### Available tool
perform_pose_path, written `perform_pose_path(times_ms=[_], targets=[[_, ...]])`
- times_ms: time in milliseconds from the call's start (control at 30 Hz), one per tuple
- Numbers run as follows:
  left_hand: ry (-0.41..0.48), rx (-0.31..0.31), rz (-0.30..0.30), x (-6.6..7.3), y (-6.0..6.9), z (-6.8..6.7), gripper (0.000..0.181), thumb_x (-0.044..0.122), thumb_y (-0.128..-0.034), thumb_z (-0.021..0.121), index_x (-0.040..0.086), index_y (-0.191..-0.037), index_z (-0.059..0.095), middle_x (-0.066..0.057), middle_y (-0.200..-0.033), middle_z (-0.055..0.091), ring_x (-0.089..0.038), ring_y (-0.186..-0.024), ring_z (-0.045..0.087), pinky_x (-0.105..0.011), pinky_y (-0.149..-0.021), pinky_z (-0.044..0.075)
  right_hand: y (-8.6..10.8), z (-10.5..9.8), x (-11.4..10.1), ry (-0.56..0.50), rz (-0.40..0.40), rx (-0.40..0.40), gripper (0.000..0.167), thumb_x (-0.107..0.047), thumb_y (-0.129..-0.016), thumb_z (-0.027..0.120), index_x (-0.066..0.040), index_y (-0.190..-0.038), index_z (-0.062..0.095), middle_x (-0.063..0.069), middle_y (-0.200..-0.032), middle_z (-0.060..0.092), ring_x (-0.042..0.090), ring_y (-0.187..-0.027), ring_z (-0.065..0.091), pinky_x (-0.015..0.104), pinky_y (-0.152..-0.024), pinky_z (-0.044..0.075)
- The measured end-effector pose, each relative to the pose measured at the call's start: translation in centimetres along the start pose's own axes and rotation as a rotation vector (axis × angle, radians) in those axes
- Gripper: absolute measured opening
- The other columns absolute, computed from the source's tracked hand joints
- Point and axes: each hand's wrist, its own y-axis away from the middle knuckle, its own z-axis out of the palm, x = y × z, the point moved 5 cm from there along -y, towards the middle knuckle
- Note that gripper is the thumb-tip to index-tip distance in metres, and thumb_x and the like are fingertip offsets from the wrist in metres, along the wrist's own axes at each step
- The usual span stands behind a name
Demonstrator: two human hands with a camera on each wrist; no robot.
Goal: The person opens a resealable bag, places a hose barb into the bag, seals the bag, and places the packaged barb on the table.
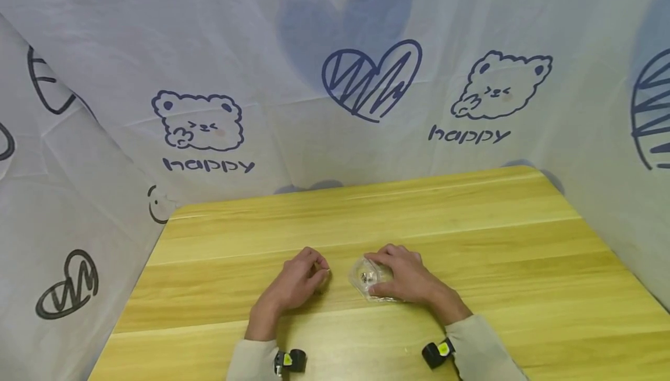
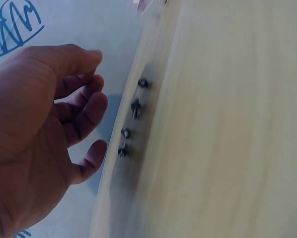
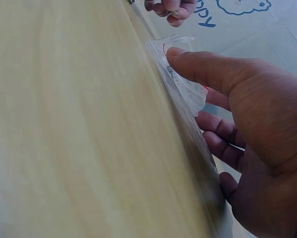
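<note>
My right hand (image 1: 405, 276) grips a clear plastic zip bag (image 1: 360, 284) lying on the table, thumb on its near side and fingers on the far side. Small dark metal pieces (image 1: 367, 277) show inside the bag. In the right wrist view the thumb presses on the bag (image 3: 190, 96). Left of the bag, my left hand (image 1: 298, 282) hovers or rests at the tabletop with fingers loosely bent. Nothing held shows between its thumb and fingers. Several small dark screws (image 2: 135, 107) lie on the wood beside that hand in the left wrist view; the head view mostly hides them.
A yellow wood-grain table (image 1: 471, 224) with rounded far corners spreads under both hands. White cloth (image 1: 293, 136) printed with hearts and bears hangs behind it and at the sides. Both wrists wear small black cameras (image 1: 433, 355).
</note>
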Motion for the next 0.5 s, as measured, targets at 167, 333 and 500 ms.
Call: perform_pose_path(times_ms=[167, 333, 500], targets=[[0.051, -0.009, 0.033, 1.2, -0.4, 0.4, 0.005, 0.021, -0.098, 0.056, 0.017, -0.099, 0.059, 0.006, -0.098, 0.053, -0.007, -0.08, 0.05, -0.026, -0.075, 0.045, -0.1, -0.1, -0.1, -0.003, 0.004, 0.003, 0.067, -0.048, -0.076, 0.077, -0.025, -0.135, 0.057, -0.005, -0.117, 0.057, 0.018, -0.112, 0.05, 0.043, -0.09, 0.031], [0.068, -0.03, 0.099, 2.6, -0.9, 1.5, 0.008, 0.02, -0.0991, 0.055, 0.015, -0.099, 0.06, 0.003, -0.099, 0.054, -0.008, -0.083, 0.05, -0.024, -0.075, 0.047, -0.1, -0.1, -0.1, -0.002, 0.018, 0.001, 0.067, -0.046, -0.075, 0.078, -0.025, -0.135, 0.057, -0.005, -0.117, 0.057, 0.018, -0.111, 0.05, 0.043, -0.09, 0.031], [0.048, -0.025, 0.141, 4.0, -1.3, 2.4, 0.008, 0.018, -0.0992, 0.054, 0.013, -0.099, 0.061, 0.001, -0.104, 0.054, -0.008, -0.083, 0.052, -0.023, -0.075, 0.048, -0.1, -0.1, 0.0, 0.009, 0.02, 0.001, 0.066, -0.047, -0.076, 0.078, -0.025, -0.135, 0.057, -0.006, -0.117, 0.057, 0.018, -0.112, 0.05, 0.042, -0.089, 0.032]])
